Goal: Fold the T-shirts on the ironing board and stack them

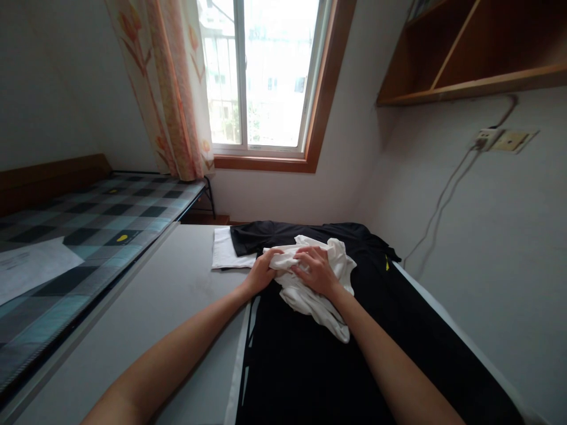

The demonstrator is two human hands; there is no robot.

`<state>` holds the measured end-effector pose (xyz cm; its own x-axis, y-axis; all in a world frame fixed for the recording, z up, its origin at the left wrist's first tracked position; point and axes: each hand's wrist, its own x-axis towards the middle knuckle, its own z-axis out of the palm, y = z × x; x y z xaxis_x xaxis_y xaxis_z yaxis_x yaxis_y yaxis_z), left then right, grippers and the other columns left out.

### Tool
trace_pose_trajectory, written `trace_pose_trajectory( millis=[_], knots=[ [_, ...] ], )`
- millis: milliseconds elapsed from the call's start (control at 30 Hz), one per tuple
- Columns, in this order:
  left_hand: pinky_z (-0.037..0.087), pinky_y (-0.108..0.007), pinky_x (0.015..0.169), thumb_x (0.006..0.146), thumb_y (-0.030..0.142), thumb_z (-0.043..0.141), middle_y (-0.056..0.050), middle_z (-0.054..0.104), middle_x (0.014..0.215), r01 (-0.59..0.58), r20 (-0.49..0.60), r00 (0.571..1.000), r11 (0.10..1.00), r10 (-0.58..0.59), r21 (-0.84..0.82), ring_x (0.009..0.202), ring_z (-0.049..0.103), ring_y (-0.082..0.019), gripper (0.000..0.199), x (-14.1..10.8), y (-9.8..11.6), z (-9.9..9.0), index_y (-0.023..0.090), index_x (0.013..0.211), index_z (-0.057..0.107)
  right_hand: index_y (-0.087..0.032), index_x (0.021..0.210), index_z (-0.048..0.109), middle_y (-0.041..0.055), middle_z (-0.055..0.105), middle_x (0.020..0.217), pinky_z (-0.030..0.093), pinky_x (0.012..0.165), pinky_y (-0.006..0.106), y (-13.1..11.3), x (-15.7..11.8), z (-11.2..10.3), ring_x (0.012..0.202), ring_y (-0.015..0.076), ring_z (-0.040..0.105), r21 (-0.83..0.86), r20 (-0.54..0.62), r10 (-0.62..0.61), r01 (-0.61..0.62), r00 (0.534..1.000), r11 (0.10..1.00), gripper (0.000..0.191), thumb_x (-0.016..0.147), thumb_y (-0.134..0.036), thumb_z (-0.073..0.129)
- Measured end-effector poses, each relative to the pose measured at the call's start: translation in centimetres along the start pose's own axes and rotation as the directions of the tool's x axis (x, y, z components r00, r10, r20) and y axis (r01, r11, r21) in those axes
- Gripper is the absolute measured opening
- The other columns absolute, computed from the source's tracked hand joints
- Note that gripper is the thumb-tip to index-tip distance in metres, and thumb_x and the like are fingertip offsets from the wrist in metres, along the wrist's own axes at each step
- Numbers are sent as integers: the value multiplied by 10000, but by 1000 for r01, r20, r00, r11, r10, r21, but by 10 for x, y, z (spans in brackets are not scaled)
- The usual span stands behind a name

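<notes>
A crumpled white cloth garment [310, 295] lies bunched on a black cloth [310, 366] that covers the right part of the table. My left hand [262, 271] grips the garment's left edge, thumb and fingers closed on the fabric. On top of the same garment is my right hand [316, 271], its fingers bent into the folds. Behind both hands a black short-sleeved shirt [354, 233] is spread out. Its left sleeve overlaps a folded white cloth [225, 254].
To the left stands a bed with a checked mattress [133, 206] and a paper sheet [35, 265] on it. The grey tabletop [190, 307] borders the bed. A cable [438, 206] hangs from a wall socket [487, 140] under a wooden shelf [469, 88].
</notes>
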<state>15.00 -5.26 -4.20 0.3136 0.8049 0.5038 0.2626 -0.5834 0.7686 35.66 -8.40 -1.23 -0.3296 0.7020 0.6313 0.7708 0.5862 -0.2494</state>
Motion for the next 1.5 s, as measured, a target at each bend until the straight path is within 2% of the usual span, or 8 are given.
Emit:
trace_pose_trajectory(
  millis=[433, 667, 833, 967, 1067, 1233, 1333, 1500],
  knots=[
    [405, -227, 575, 748, 412, 669, 7, 601, 670, 148, 89, 987, 963, -131, -227, 622, 518, -115, 263, 11, 1, 2, 152, 725, 635, -201, 776, 632, 43, 645, 721, 457, 663, 326, 42, 0, 8, 703, 208, 575, 550, -211, 640, -452, 739, 702, 356, 836, -522, 489],
    [454, -224, 529, 629, 576, 750, 32, 567, 661, 444, 219, 887, 625, -406, -642, 550, 522, -94, 483, 28, 22, -12, 169, 837, 593, -196, 741, 644, 39, 649, 709, 455, 626, 306, 38, 4, 0, 687, 197, 567, 588, -224, 659, -440, 718, 679, 361, 801, -538, 545],
    [434, -226, 537, 706, 508, 711, -13, 607, 696, 447, 229, 893, 705, -388, -550, 591, 548, -121, 393, 45, 31, -40, 145, 821, 616, -182, 752, 645, 19, 624, 669, 434, 598, 288, 33, 5, -10, 640, 178, 546, 548, -259, 628, -424, 734, 721, 370, 827, -529, 542],
    [445, -259, 596, 820, 336, 583, -10, 567, 705, 306, -136, 939, 947, -317, -96, 614, 539, -145, 172, 52, 24, -63, 167, 820, 620, -188, 837, 659, 63, 633, 830, 453, 751, 333, 45, -1, -11, 790, 203, 573, 293, -357, 479, -390, 802, 873, 325, 886, -437, 455],
    [473, -344, 784, 778, 173, 585, -63, 564, 925, 192, -336, 940, 904, -58, 381, 819, 573, -207, 243, 48, 20, -67, 193, 1016, 633, -193, 899, 678, 94, 609, 919, 433, 854, 394, 65, -7, -12, 868, 227, 553, 134, -434, 466, -457, 771, 879, 307, 868, -350, 416],
    [376, -443, 999, 740, 78, 605, -95, 473, 1267, -212, 61, 973, 753, 223, 623, 1188, 462, -287, 641, 28, 29, -39, 315, 1330, 518, -187, 867, 686, 84, 602, 862, 449, 799, 382, 100, -20, -11, 795, 217, 549, 180, -490, 610, -612, 623, 770, 298, 747, -238, 418],
    [305, -443, 1074, 756, 47, 588, -71, 445, 1371, -505, 382, 855, 727, 350, 465, 1309, 384, -283, 637, 14, 39, -18, 376, 1299, 553, -184, 814, 675, 69, 615, 803, 463, 736, 358, 110, -25, -8, 714, 200, 545, 265, -425, 677, -633, 601, 728, 262, 718, -268, 446],
    [240, -465, 1100, 765, 39, 560, -79, 520, 1349, -541, 480, 802, 771, 355, 335, 1322, 404, -281, 390, 7, 52, -8, 274, 1051, 681, -173, 822, 670, 88, 627, 834, 469, 779, 375, 105, -23, -9, 745, 209, 564, 256, -402, 662, -617, 633, 744, 265, 749, -332, 470]
  ],
)
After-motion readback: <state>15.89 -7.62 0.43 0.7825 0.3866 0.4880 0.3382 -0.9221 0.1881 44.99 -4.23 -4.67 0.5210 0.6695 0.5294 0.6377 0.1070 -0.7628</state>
